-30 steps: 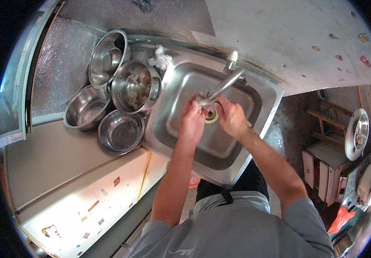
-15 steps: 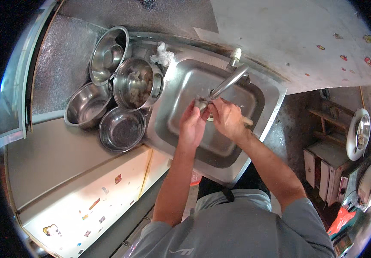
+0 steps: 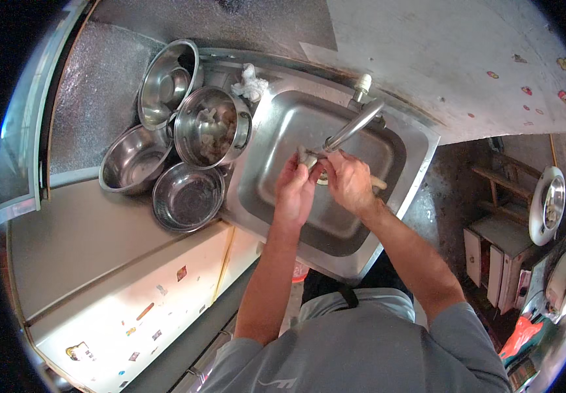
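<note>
Over the steel sink (image 3: pixel 283 111), my left hand (image 3: pixel 294 193) is closed on a small grey-white piece (image 3: pixel 307 158), soft-looking and wet, its kind too small to make out. My right hand (image 3: pixel 350 183) meets it from the right, fingertips pinched together at the near end of the piece. Just above both hands hangs the spout of the curved faucet (image 3: pixel 356 124); whether water runs from it is hard to tell. A pale, wood-coloured handle (image 3: pixel 379 183) sticks out behind my right hand, and I cannot tell whether that hand grips it.
Left of the sink stands a steel pot (image 3: pixel 209 128) with pale and brownish pieces inside. Steel basins (image 3: pixel 188 196) crowd around it, one leaning on the wall (image 3: pixel 158 85). A crumpled white cloth or bag (image 3: pixel 250 83) lies at the sink's back left corner. Shelving (image 3: pixel 502 242) stands far right.
Both hands stay at the same spot under the spout. My right fingers have shifted slightly on the small piece, and the view has moved a little.
</note>
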`<state>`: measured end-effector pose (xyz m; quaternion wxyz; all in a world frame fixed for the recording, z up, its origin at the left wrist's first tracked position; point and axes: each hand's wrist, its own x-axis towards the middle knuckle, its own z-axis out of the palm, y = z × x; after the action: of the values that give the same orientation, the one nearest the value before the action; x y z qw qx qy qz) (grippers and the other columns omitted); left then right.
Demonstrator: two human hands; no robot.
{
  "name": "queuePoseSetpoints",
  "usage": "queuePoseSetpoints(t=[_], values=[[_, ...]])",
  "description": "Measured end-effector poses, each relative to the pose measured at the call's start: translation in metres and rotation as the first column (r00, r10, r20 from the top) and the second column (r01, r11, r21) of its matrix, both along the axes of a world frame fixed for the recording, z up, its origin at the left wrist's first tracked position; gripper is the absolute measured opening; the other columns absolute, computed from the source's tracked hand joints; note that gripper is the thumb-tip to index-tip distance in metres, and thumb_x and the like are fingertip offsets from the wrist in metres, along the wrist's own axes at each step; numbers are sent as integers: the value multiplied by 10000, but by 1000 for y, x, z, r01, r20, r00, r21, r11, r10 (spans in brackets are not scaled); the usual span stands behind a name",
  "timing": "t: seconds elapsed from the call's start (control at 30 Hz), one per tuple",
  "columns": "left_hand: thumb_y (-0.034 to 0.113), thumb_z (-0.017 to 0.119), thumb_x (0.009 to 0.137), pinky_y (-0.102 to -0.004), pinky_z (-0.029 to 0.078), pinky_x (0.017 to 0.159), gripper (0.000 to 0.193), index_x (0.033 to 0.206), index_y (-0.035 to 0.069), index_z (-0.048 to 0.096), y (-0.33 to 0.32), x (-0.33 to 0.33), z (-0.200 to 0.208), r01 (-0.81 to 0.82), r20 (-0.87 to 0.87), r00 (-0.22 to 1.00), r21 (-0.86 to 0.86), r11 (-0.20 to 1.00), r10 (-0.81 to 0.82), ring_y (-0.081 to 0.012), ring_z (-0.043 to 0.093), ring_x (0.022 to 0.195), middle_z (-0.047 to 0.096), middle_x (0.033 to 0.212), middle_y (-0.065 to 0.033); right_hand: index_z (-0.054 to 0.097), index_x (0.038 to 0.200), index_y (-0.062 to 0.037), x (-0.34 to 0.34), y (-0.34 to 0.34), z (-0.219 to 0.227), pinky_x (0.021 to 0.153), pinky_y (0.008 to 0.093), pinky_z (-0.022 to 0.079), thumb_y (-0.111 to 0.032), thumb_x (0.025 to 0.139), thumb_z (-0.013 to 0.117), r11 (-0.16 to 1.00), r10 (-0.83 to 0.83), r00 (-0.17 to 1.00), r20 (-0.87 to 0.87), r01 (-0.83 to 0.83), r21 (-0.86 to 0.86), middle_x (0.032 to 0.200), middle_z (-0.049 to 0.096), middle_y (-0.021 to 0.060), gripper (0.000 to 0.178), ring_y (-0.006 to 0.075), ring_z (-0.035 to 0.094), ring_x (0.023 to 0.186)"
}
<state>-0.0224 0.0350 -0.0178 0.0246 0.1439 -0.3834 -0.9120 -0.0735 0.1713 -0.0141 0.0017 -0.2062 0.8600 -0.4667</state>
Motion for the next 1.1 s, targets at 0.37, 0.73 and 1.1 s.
queuePoseSetpoints(t=[0.37, 0.73, 1.1], values=[[158, 631, 914, -387, 339, 1093, 441, 1288, 5, 455, 5, -2, 6, 8, -18, 1000, 10, 1000, -8, -202, 499, 1193, 535, 1251, -77, 538, 941, -56, -1, 1, -2, 664, 493, 509, -56, 817, 602, 999, -34, 997, 62, 32, 28, 850, 649, 178, 140, 391, 646, 808], [142, 626, 915, -393, 345, 1079, 415, 1273, 13, 460, 13, -6, 0, 29, -10, 1000, 39, 999, -28, -196, 495, 1186, 525, 1251, -65, 539, 934, -55, -2, 7, 0, 658, 486, 515, -78, 862, 595, 998, -23, 1000, 12, 24, -53, 894, 655, 168, 95, 389, 648, 822], [141, 625, 916, -391, 340, 1088, 374, 1243, 31, 481, 16, -7, 6, 16, -13, 1000, -3, 1000, -16, -186, 504, 1181, 551, 1215, -52, 524, 950, -60, -6, 12, -1, 646, 504, 508, -84, 879, 573, 995, -91, 984, 152, 85, 45, 829, 648, 190, 90, 417, 638, 765]])
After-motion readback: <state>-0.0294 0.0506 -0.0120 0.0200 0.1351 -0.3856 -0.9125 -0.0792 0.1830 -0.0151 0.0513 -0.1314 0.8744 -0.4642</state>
